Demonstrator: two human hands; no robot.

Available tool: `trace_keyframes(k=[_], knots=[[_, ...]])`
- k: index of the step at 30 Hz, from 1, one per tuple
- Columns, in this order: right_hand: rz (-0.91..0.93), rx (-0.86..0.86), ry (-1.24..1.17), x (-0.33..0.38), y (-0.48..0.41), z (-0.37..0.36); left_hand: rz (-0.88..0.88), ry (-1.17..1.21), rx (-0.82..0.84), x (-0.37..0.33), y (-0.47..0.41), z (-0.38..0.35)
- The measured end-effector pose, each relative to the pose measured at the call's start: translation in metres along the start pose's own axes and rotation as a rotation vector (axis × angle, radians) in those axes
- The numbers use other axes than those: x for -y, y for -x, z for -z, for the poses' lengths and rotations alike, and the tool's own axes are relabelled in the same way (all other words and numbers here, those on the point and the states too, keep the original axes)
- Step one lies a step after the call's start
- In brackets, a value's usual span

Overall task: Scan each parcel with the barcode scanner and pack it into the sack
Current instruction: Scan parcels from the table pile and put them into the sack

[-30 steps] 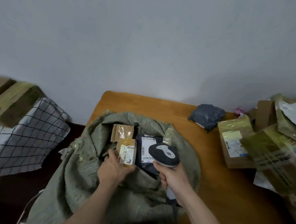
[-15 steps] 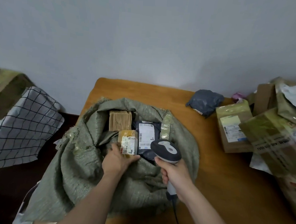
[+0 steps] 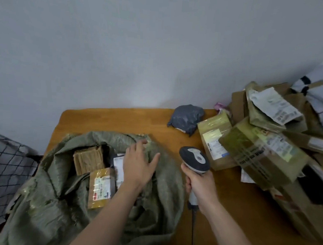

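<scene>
Left hand point(image 3: 138, 164), fingers spread and empty, hovers over the sack point(image 3: 153, 197) while the right hand point(image 3: 200, 188) grips the scanner point(image 3: 195, 159), ready for another parcel point(image 3: 215, 142).

**Sack left, parcel pile right**

I see the sack point(image 3: 46, 200) on the table's point(image 3: 104, 119) left end. In it, a cardboard parcel point(image 3: 88, 158) sits at the back, a labelled box point(image 3: 101, 186) in front of it, and a mailer point(image 3: 118, 163) to their right, partly under the left hand point(image 3: 138, 164). The right hand point(image 3: 200, 188) holds the barcode scanner point(image 3: 195, 158) just right of the sack. A bagged parcel point(image 3: 186, 117) lies behind the scanner. The box pile point(image 3: 258, 155) is far right. Cloth point(image 3: 4, 170) lies off the table, left.
</scene>
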State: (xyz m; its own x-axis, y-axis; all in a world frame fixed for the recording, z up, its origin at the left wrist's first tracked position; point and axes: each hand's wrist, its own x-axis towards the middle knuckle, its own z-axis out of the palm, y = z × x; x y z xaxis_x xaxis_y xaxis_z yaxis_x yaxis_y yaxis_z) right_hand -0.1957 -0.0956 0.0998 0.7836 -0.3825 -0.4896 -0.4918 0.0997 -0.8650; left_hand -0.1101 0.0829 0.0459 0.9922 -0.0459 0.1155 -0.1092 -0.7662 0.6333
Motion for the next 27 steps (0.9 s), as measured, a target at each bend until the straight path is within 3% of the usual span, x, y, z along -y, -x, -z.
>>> trace_keyframes(k=[6, 10, 14, 21, 27], knots=[[-0.077, 0.054, 0.106, -0.014, -0.058, 0.044, -0.187, -0.264, 0.336, -0.057, -0.068, -0.085], [-0.156, 0.053, 0.021, -0.034, -0.088, 0.065, -0.234, -0.467, 0.627, -0.072, -0.106, -0.138], [-0.242, 0.085, 0.011, -0.053, -0.114, 0.081, -0.242, -0.400, 0.788, -0.087, -0.128, -0.175], [-0.227, 0.100, 0.022, -0.075, -0.125, 0.095, -0.087, -0.245, 0.793, -0.097, -0.141, -0.204], [-0.226, 0.076, 0.029, -0.079, -0.110, 0.096, -0.012, -0.155, 0.466, -0.089, -0.114, -0.182]])
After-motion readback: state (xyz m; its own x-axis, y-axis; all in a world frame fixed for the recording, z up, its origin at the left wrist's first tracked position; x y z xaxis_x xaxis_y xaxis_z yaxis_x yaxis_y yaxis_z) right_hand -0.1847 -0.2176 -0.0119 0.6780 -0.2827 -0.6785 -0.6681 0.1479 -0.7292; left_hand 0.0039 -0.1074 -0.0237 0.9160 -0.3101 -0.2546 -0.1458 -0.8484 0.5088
